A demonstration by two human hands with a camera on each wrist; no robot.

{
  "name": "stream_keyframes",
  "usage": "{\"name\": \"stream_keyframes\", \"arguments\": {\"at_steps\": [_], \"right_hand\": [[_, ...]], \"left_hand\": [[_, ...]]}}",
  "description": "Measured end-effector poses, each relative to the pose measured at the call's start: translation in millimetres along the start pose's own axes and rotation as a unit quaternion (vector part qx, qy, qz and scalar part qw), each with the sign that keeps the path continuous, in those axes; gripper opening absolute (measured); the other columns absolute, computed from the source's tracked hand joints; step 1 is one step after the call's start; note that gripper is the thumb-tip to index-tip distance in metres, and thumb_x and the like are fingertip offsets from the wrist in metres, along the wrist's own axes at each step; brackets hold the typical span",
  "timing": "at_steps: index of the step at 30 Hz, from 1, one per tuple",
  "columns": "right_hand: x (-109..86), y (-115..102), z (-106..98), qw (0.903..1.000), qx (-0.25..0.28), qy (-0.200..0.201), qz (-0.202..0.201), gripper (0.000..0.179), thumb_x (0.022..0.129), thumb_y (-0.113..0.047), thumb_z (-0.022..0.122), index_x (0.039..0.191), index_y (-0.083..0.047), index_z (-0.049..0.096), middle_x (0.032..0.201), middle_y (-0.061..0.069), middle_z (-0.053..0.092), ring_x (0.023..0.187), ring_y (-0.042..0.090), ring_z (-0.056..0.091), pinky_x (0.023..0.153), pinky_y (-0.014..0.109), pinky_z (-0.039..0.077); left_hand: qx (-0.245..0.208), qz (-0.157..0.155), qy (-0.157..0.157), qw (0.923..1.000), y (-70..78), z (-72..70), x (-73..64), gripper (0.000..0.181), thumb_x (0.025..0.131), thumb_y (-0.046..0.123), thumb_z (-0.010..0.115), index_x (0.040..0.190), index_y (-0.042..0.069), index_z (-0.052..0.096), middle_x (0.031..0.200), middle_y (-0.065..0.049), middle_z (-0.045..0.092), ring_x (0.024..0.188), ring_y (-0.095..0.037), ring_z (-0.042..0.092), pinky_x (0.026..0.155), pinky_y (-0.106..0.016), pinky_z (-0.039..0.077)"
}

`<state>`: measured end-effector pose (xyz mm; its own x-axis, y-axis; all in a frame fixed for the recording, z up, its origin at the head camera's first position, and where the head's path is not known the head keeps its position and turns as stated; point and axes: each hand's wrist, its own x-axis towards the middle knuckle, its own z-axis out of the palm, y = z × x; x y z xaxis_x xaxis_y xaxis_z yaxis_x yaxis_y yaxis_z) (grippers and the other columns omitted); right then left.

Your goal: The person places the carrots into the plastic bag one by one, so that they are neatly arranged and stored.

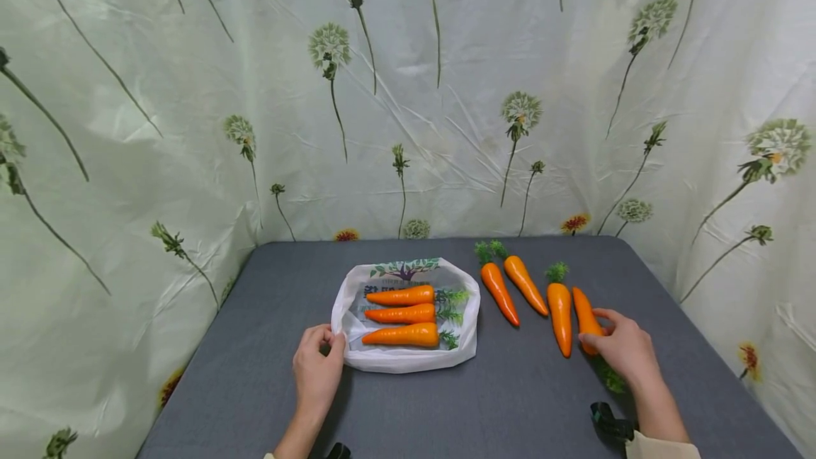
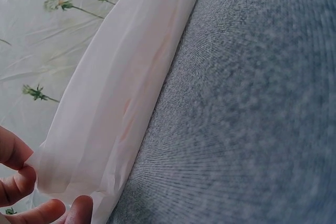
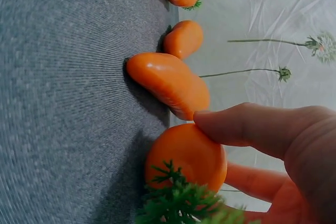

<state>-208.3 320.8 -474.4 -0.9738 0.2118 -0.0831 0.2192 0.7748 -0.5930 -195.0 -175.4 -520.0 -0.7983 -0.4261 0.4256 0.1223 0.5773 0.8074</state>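
A white plastic bag (image 1: 414, 363) with a printed tree lies spread wide on the table, its rim turned down. Inside, three orange carrots (image 1: 404, 335) with green tops lie side by side, tips to the left. My left hand (image 1: 316, 365) pinches the bag's left front rim between thumb and fingers; the left wrist view shows the bag's thin wall (image 2: 110, 87). Off to the right, my right hand (image 1: 627, 347) grips the rightmost carrot (image 1: 583, 309) near its leafy end, thumb on one side and fingers on the other. Its green top (image 3: 181, 198) points toward me.
Immediately left of the held carrot lies another carrot (image 1: 559, 314). Two more, one carrot (image 1: 499, 292) and a second carrot (image 1: 525, 283), lie between it and the bag. A floral curtain (image 1: 408, 105) surrounds the grey table (image 1: 446, 416) at the back and sides.
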Motion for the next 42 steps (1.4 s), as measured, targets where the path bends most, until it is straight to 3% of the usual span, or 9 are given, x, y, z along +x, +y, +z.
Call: {"name": "stream_keyframes", "arguments": {"at_steps": [13,19,33,42], "right_hand": [[-2.4,-1,-4,0.9993,-0.007,0.029,-0.021,0.07,0.086,-0.03,0.077,0.141,0.002,0.05,0.117,0.033,0.063,0.087,0.038,0.063,0.063,0.042,0.048],[-6.3,-10,-2,0.9992,-0.004,0.026,-0.031,0.068,0.086,-0.028,0.077,0.141,0.002,0.049,0.118,0.032,0.061,0.088,0.037,0.062,0.063,0.041,0.048],[-11.9,-33,4,0.9975,0.013,0.026,-0.064,0.064,0.086,-0.021,0.074,0.142,0.0,0.05,0.118,0.03,0.063,0.082,0.03,0.062,0.059,0.036,0.048],[-8.5,-50,7,0.9965,0.003,0.02,-0.082,0.066,0.088,-0.022,0.075,0.146,-0.003,0.048,0.127,0.032,0.059,0.1,0.042,0.06,0.071,0.048,0.051]], "left_hand": [[-0.002,0.003,0.002,1.0,-0.5,1.7,-0.3,0.025,0.086,0.005,0.072,0.068,0.012,0.056,0.103,-0.009,0.068,0.092,-0.028,0.063,0.081,-0.045,0.046],[0.002,0.02,0.018,0.9996,-4.0,0.7,-0.5,0.028,0.083,0.003,0.074,0.066,0.012,0.054,0.099,-0.009,0.069,0.086,-0.026,0.064,0.077,-0.045,0.048],[0.011,0.018,0.015,0.9997,-4.6,0.9,-1.6,0.027,0.082,0.003,0.074,0.065,0.013,0.055,0.1,-0.008,0.069,0.086,-0.026,0.064,0.076,-0.044,0.046],[0.009,0.009,0.011,0.9999,-2.8,2.1,-0.8,0.026,0.084,0.004,0.073,0.067,0.013,0.055,0.1,-0.008,0.069,0.088,-0.028,0.064,0.078,-0.047,0.048]]}}
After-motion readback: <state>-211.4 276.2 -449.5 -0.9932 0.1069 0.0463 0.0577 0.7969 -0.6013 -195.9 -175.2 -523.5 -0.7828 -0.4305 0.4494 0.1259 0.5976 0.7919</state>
